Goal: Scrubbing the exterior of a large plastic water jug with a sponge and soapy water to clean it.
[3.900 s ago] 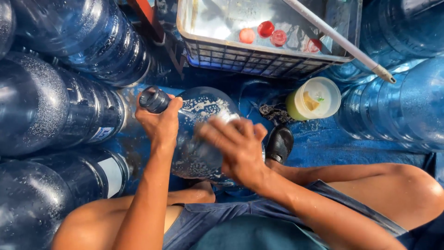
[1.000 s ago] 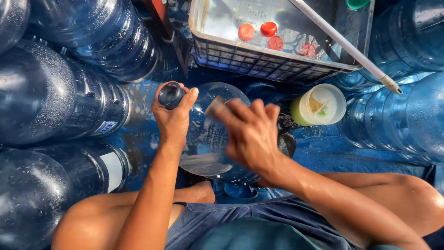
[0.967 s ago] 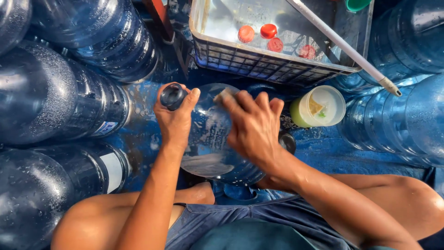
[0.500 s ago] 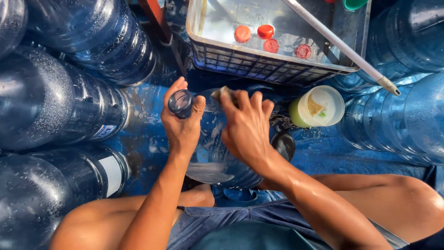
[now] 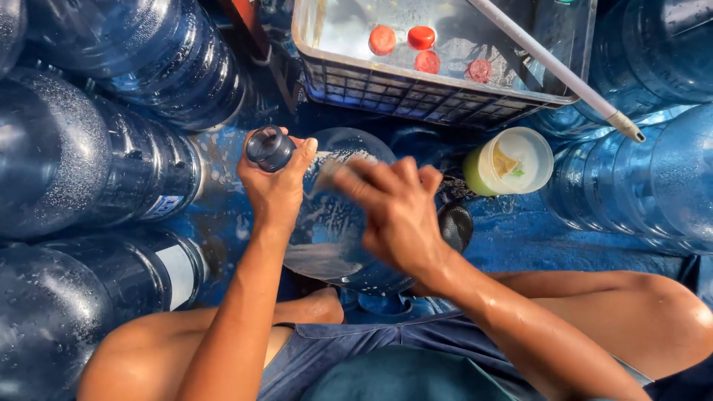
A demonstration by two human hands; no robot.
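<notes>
A large clear-blue water jug (image 5: 327, 249) lies tilted on its side between my knees, wet and streaked with white foam. My left hand (image 5: 276, 189) is closed around its neck, just below the dark mouth (image 5: 269, 147). My right hand (image 5: 397, 219) lies over the jug's upper side, fingers spread and blurred by motion. Something pale shows at its fingertips; whether it is foam or a held thing is unclear.
Big blue jugs are stacked at the left (image 5: 89, 171) and right (image 5: 646, 178). A plastic crate (image 5: 445, 96) behind holds red caps (image 5: 421, 37), with a grey pole (image 5: 557, 70) across it. A green tub (image 5: 509, 160) and a dark ladle (image 5: 457, 226) sit on the blue tarp (image 5: 564, 238).
My right hand has swept back and forth over the jug's side. My left hand has kept hold of the neck, shifting it slightly while the jug turned.
</notes>
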